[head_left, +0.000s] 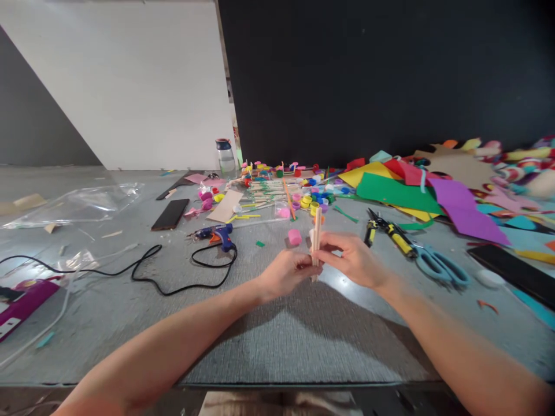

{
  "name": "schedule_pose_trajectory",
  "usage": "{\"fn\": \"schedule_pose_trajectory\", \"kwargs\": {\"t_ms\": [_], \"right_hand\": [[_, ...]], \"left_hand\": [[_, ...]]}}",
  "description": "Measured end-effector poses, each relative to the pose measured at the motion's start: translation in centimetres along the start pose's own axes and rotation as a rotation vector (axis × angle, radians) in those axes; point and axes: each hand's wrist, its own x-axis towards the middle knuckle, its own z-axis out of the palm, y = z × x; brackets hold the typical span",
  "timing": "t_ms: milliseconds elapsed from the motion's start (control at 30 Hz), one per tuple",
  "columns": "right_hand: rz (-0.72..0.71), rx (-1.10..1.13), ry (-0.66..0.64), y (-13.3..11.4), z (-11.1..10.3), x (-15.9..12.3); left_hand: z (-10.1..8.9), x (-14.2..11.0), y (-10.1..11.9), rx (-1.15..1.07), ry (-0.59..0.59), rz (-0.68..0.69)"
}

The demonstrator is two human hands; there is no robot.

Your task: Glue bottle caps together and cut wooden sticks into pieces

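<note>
A small bundle of pale wooden sticks (318, 222) stands nearly upright in front of me, above the grey table. My left hand (287, 271) is closed around its lower part, thumb and fingers pressed together. Just above, my right hand (353, 258) pinches the same bundle from the right. The exact number of sticks is unclear, as my fingers cover part of them. Right behind my hands lies a pink bottle cap (295, 237). A blue glue gun (221, 234) rests to the left on the tabletop, its black cord curling toward me.
Yellow-and-black pliers (399, 238) and blue-handled scissors (440, 267) lie right. Coloured sheets (396, 192) pile up behind them. Colourful caps (307, 201) and sticks cover the back middle near a bottle (225, 159). At left are a phone (170, 214) and a purple power strip (28, 303).
</note>
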Motion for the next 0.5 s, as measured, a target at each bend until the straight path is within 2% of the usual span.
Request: {"fn": "schedule_pose_trajectory", "kwargs": {"t_ms": [167, 400, 433, 500], "right_hand": [[0.003, 0.032, 0.057, -0.1, 0.7, -0.1], [0.055, 0.100, 0.025, 0.5, 0.6, -0.2], [0.053, 0.115, 0.050, 0.4, 0.3, -0.2], [0.012, 0.179, 0.182, -0.4, -0.6, -0.1]], "left_hand": [[0.3, -0.2, -0.1, 0.001, 0.087, -0.076], [0.4, -0.4, -0.1, 0.022, 0.110, -0.094], [0.4, -0.4, -0.2, 0.027, 0.113, -0.097], [0.6, -0.5, -0.2, 0.029, 0.113, -0.105]]}}
